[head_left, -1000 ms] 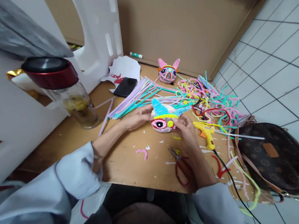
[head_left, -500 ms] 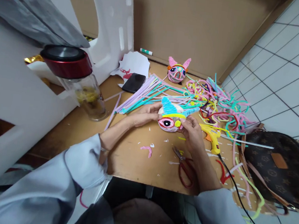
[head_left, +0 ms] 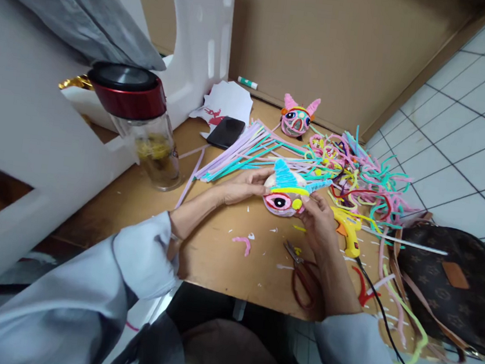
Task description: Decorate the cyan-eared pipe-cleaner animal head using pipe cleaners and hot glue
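Observation:
Between my two hands is a round pipe-cleaner animal head (head_left: 282, 201) with blue horns or ears, a yellow band, a pink-rimmed black eye and a yellow nose. My left hand (head_left: 248, 185) grips its left side, fingers behind it. On the opposite side my right hand (head_left: 320, 214) pinches its edge, covering part of the face. Just below my right hand lie red-handled scissors (head_left: 304, 279). A yellow hot glue gun (head_left: 349, 232) rests to the right of that hand. A curved pink scrap (head_left: 244, 245) lies on the table in front of me.
Purple and teal pipe cleaners (head_left: 237, 152) fan across the table, beside a tangled colourful pile (head_left: 357, 172). A finished-looking pink-eared head (head_left: 295, 121) stands behind. Leftwards are a glass bottle (head_left: 158, 155) and a black phone (head_left: 226, 132). A brown handbag (head_left: 445, 281) sits right; the glue gun's cord (head_left: 387, 333) trails off.
The whole view has shifted slightly, so things appear a little further right. Both hands keep hold of the animal head, with little visible change in grip.

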Demonstrator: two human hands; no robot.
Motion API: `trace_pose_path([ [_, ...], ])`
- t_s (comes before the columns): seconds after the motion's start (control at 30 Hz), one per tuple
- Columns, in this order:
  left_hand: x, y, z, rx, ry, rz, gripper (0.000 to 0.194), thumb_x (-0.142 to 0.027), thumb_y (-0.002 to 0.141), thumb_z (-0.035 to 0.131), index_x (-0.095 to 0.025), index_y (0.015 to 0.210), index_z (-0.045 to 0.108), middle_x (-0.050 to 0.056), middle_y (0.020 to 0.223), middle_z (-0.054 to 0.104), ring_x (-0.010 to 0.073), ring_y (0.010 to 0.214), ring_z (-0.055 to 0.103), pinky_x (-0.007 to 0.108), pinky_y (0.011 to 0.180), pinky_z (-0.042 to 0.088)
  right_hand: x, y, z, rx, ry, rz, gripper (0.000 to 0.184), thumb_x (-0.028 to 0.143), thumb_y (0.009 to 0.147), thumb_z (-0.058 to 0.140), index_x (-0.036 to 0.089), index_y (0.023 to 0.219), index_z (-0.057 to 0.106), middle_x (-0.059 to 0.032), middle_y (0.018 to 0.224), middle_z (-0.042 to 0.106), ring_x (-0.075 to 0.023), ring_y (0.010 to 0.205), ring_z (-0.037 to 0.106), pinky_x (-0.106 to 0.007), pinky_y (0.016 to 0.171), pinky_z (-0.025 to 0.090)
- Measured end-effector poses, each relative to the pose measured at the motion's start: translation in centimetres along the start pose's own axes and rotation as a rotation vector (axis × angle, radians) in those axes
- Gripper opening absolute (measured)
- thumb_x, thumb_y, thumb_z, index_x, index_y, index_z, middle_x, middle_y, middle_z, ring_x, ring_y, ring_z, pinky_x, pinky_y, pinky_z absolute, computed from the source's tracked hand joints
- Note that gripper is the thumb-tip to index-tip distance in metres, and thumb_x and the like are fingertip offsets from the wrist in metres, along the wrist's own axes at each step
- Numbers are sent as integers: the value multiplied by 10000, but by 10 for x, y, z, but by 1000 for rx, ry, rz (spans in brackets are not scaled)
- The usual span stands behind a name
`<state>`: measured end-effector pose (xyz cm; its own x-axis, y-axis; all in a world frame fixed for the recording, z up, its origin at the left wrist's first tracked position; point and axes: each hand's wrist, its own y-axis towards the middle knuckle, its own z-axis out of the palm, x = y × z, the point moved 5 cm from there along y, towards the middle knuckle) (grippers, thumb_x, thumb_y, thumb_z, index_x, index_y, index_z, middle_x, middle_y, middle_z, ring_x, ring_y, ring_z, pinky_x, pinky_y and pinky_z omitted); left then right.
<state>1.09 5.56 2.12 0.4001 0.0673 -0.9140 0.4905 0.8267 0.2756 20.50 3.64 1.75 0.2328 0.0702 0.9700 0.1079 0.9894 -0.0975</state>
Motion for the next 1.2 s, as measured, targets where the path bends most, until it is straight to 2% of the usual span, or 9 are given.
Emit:
trace_pose_path([
  [0.2,-1,0,-1,-8,-1,-1,692,-232,670,796,-202,1350,672,114,1464,621,396,1461,452,555,1241,298,1,-2,1,-37,29,49,696,394,406,944,230,949,540,72,698,653,-118,632,596,-243,583,481],
  [0.53,-2,1,2,5,-11,34,646,-234,694,800,-190,1328,684,110,1397,673,377,1434,485,517,1222,332,1,-3,1,-19,-1,40,669,414,454,934,224,967,548,63,731,662,-125,654,608,-254,587,468],
  [0.87,-2,-2,3,-3,-5,28,662,-253,721,825,-181,1359,661,131,1413,659,357,1425,499,483,1210,344,3,-4,3,-10,26,55,685,410,418,957,224,941,555,74,711,637,-116,645,587,-249,584,483],
  [1.2,-2,0,4,8,-7,30,564,-280,721,798,-177,1270,715,124,1325,712,362,1360,559,496,1170,385,2,-4,4,5,0,37,678,431,436,941,232,948,543,79,683,628,-117,612,566,-269,598,474],
])
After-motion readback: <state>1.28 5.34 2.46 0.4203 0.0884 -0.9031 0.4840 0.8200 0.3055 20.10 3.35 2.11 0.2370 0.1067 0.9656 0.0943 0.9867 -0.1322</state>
